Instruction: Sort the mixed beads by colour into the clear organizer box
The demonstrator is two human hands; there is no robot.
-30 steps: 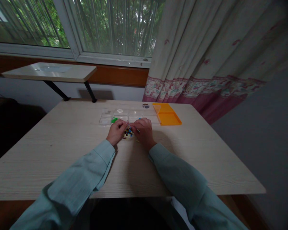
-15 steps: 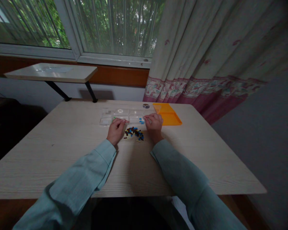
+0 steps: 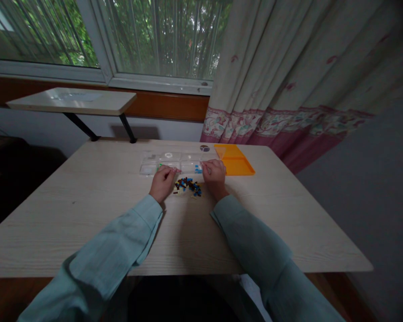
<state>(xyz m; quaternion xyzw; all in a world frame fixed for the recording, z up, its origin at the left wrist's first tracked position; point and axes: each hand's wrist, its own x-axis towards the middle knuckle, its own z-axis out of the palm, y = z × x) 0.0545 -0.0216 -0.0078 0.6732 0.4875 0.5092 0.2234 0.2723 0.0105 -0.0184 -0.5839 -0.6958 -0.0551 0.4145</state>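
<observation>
a person in blue-green sleeves works with both hands over a clear compartment box [image 3: 188, 167] on a pale wooden desk [image 3: 87, 223], a heap of tiny bricks [image 3: 188, 187] in brown, blue, yellow and cream lying loose just in front of the box. the left hand [image 3: 162, 184] is at the box's near edge, left of its middle, thumb and forefinger drawn together; whether a brick sits between them cannot be told. the right hand [image 3: 215, 176] is at the box's right part, fingers bent in toward the thumb, their grip likewise too small to read. blue pieces [image 3: 198, 169] lie in a front compartment of the box, just beside the right fingertips, while green pieces [image 3: 160, 166] show in another compartment farther left, partly hidden by the left hand. an orange tray [image 3: 238, 166] lies at the right end of the box, and a round dark sticker [image 3: 204, 148] is on the desk just behind it. beyond the box, a small raised shelf [image 3: 74, 103] stands to the left, a window [image 3: 164, 40] straight behind and a flowered curtain [image 3: 272, 80] to the right.
</observation>
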